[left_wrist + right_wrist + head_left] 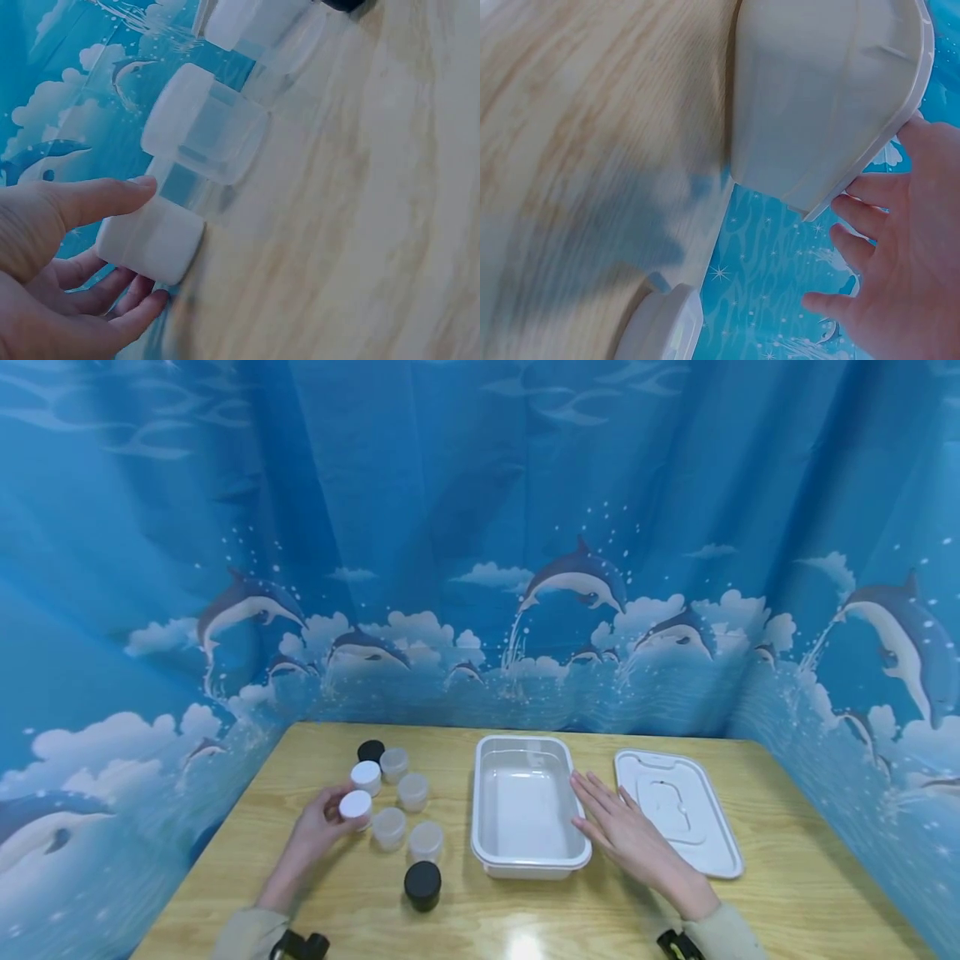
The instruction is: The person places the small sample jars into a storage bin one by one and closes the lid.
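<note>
— On the wooden table [787, 868], left side: what's the left hand [318, 828] doing?
— Thumb and fingers curled round a small white-lidded plastic jar [356, 807], at the left edge of the jar cluster [408, 793]; bare wood left of it.
— Right hand [626, 831]?
— Flat, fingers straight, holds nothing, touching the right rim of the white rectangular plastic tray [525, 858]. White flat lid [678, 810] just beside, narrow gap between.

We see a wooden tabletop [360, 910] carrying a cluster of small jars [411, 792] just beside our left grip, a white tray [525, 806] touching our right grip, and a flat lid [678, 810] just beyond it.
</note>
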`<state>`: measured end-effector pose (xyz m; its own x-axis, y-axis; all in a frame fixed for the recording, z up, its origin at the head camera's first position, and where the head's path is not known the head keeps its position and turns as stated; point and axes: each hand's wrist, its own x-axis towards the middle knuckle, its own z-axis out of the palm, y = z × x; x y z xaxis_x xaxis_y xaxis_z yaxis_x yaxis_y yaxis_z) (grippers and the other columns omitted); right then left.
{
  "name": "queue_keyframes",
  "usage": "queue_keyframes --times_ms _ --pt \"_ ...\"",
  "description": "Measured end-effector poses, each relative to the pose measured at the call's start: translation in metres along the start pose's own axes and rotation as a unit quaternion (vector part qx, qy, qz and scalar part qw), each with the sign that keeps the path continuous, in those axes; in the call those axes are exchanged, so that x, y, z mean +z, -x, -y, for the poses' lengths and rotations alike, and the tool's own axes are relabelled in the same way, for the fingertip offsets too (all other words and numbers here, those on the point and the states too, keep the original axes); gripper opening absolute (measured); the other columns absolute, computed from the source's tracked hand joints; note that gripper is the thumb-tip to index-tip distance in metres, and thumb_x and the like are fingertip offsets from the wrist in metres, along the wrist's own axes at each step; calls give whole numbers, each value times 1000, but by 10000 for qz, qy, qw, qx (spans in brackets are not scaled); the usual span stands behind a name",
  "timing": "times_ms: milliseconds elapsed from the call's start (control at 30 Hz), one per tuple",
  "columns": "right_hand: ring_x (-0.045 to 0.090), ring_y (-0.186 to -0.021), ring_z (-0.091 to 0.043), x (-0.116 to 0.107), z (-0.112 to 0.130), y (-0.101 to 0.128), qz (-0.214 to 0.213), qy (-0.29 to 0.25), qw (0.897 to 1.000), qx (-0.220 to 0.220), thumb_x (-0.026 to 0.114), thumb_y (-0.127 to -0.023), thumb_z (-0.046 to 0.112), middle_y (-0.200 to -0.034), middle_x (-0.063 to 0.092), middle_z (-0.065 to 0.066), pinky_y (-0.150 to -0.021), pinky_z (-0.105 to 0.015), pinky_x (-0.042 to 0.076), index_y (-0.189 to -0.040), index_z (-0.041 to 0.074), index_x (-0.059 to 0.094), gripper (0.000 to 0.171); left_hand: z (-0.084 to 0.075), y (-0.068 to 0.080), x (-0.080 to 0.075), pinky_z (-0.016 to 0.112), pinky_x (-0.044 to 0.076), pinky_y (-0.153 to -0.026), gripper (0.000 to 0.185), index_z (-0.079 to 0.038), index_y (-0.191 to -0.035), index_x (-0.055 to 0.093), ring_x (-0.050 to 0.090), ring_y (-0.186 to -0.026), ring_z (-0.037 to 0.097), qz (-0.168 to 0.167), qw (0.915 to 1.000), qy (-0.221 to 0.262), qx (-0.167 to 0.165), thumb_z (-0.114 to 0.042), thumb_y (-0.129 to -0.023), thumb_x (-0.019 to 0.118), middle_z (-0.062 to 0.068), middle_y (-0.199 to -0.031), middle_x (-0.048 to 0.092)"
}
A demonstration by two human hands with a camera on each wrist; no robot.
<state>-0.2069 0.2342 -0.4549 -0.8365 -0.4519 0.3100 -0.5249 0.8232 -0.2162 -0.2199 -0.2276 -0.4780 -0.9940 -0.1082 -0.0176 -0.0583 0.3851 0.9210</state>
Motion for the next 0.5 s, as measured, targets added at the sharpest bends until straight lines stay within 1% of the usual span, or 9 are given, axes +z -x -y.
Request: queue_keyframes --times_ms 67,133,267,333,500 --pt "33 -148 -34 1 0 0 -23 28 10000 -45 52 -106 37 -161 35 -9 -119 -67 21 -155 6 38 60 0 0 1 54 41 -113 65 10 -143 42 46 -134 48 -8 9998 -93 -194 -6 -90 75 36 -142 47" --pt "33 -148 -34 1 0 0 -36 65 9999 -70 52 -106 37 -161 36 -9 -119 -67 22 -155 6 39 60 0 1 1 56 40 -114 65 11 -144 42 45 -135 49 -34 9996 -151 -252 -8 -91 75 37 -144 45" --pt "33 -148 -34 0 0 0 16 94 9999 -46 51 -106 38 -161 35 -9 -119 -66 21 -155 6 38 60 -4 2 -1 54 41 -114 63 9 -143 44 45 -136 47 -165 9997 -89 -175 -6 -90 75 36 -145 46" --pt "32 -148 -33 0 1 -1 66 89 9999 -9 50 -106 38 -162 34 -9 -120 -66 20 -156 6 37 60 -7 4 -2 52 43 -113 62 8 -143 46 47 -135 46 -234 9997 -61 -64 -5 -90 75 34 -144 48" --pt "32 -149 -33 -1 1 -1 132 86 9999 7 51 -106 37 -162 34 -10 -120 -66 19 -156 5 37 60 -16 7 -7 51 45 -112 61 7 -143 47 48 -133 44 -275 9994 -183 146 -7 -91 75 32 -143 50"
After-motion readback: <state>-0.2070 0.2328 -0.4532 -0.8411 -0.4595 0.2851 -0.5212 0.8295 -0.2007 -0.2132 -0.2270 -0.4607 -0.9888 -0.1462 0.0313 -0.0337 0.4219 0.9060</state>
